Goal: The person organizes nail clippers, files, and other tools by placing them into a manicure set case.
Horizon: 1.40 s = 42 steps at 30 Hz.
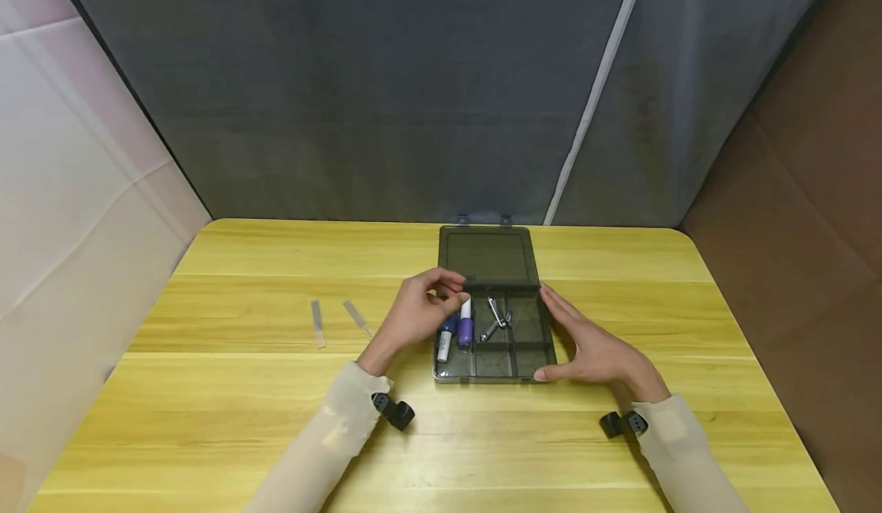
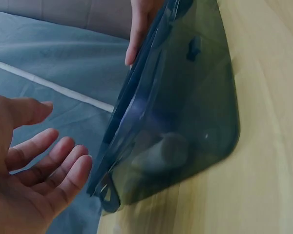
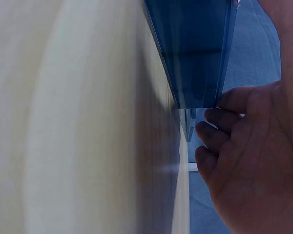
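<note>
A dark translucent divided box lies on the table, its lid folded back. My left hand hovers over the box's left side with loosely bent fingers. In the left wrist view those fingers are apart from the box wall and hold nothing. Beneath the hand, a purple nail polish bottle and a dark blue one with a pale cap lie in the left compartment. Silver nail clippers sit in the middle. My right hand touches the box's right side, thumb at the near corner.
Two thin grey strips lie on the wooden table left of the box; the left forearm partly overlaps one of them. Behind the table hangs a grey curtain. A pale sheet stands at the left, a brown panel at the right.
</note>
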### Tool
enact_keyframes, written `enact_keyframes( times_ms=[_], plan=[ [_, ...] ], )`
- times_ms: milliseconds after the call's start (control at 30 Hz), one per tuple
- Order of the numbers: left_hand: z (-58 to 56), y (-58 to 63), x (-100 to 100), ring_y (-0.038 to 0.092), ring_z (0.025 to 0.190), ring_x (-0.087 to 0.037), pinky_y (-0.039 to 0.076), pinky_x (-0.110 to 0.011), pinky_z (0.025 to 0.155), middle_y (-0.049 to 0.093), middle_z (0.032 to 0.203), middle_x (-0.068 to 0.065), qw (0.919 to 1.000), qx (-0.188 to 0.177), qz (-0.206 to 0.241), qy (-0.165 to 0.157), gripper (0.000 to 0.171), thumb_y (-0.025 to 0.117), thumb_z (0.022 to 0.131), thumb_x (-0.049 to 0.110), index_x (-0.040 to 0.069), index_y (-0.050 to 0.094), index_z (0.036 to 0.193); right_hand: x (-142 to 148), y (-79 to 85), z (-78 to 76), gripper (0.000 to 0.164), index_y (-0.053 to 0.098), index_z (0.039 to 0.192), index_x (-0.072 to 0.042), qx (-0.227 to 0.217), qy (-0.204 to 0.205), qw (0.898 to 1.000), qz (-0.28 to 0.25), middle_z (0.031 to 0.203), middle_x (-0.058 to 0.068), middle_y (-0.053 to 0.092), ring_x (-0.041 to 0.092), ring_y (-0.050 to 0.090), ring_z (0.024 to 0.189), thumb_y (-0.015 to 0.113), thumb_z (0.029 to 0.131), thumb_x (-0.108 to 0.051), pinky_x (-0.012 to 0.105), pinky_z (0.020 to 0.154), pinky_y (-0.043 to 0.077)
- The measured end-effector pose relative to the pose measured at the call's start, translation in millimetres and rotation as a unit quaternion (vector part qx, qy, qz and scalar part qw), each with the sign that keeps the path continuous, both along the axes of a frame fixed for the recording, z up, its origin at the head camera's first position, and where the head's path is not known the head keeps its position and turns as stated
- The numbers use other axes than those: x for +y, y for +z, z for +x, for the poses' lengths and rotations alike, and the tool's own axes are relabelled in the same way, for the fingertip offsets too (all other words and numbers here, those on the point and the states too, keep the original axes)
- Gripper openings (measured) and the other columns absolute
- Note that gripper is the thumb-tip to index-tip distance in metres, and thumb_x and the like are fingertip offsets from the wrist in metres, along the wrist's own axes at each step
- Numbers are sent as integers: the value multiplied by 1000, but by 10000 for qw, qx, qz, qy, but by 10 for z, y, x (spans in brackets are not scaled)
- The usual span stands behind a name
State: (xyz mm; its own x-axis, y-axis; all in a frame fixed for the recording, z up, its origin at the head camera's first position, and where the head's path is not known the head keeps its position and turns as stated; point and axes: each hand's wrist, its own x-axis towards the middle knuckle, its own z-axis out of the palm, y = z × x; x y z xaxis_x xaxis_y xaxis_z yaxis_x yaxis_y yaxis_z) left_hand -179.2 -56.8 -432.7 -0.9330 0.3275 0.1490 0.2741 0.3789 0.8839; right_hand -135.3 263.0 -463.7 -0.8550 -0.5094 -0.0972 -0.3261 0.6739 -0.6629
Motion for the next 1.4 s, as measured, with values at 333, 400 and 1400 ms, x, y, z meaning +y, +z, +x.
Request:
enact_keyframes(
  times_ms=[333,400,1400],
  plan=[
    [-23,24,-224,66,112,-30,59,-41,90,69,122,-16,9990,304,-336,-45,36,73,97,24,7,67,127,0,-8,-5,134,-1,166,-19,-51,-14,10000,-22,175,0,-5,36,8,160,85,73,-63,63,123,24],
    [-24,25,-283,65,115,-31,59,-43,92,68,125,-16,9984,366,-427,-16,37,74,96,25,8,66,128,-1,-13,-8,134,0,166,-19,-28,-5,10000,-15,175,1,-5,36,8,160,85,73,-63,63,123,25],
    [98,-66,-1214,60,117,-36,52,-54,99,57,142,-15,9768,497,-2085,39,54,80,91,27,5,61,137,9,-45,-15,133,0,167,-20,-68,-21,9999,-84,175,-2,-5,35,8,160,85,74,-64,64,123,24]
  ],
)
